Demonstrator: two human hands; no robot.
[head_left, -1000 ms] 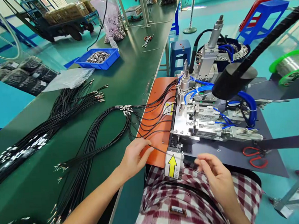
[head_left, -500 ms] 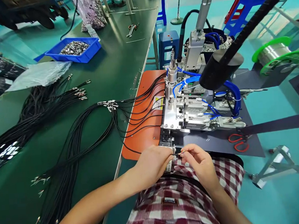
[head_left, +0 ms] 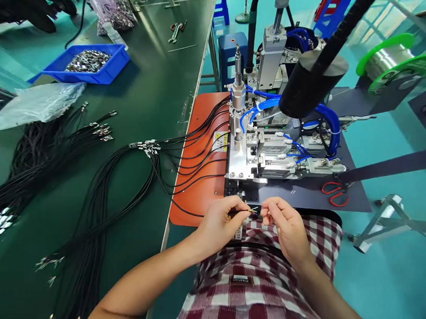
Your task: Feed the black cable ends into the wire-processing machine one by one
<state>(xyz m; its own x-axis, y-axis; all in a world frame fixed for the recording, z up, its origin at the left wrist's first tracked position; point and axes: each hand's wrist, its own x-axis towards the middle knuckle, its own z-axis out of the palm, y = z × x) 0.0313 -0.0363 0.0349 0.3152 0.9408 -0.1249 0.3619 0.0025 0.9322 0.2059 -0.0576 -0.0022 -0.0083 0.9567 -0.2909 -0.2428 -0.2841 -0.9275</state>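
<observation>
My left hand (head_left: pixel 226 223) pinches the end of a black cable (head_left: pixel 187 212) between thumb and fingers, above my lap. Thin coloured wires (head_left: pixel 253 211) fan out of the cable end past the fingertips. Just right of the wire tips is my right hand (head_left: pixel 284 220), fingers curled and thumb against them; anything between them is hidden. The held cable runs left over the orange plate (head_left: pixel 192 199) to the bench. In front of my hands stands a metal machine (head_left: pixel 242 160) with several black cables entering its left side.
Bundles of black cables (head_left: pixel 103 195) lie across the green bench (head_left: pixel 151 86). A blue tray (head_left: pixel 111 69) of small metal parts sits behind, near a plastic bag (head_left: pixel 39 100). Red-handled scissors (head_left: pixel 336 194) lie right of the machine. A black cylinder (head_left: pixel 311 83) overhangs it.
The right fingers have come away from the cable end, and the coloured wires now show spread apart. My left hand still holds the cable. The view has shifted slightly.
</observation>
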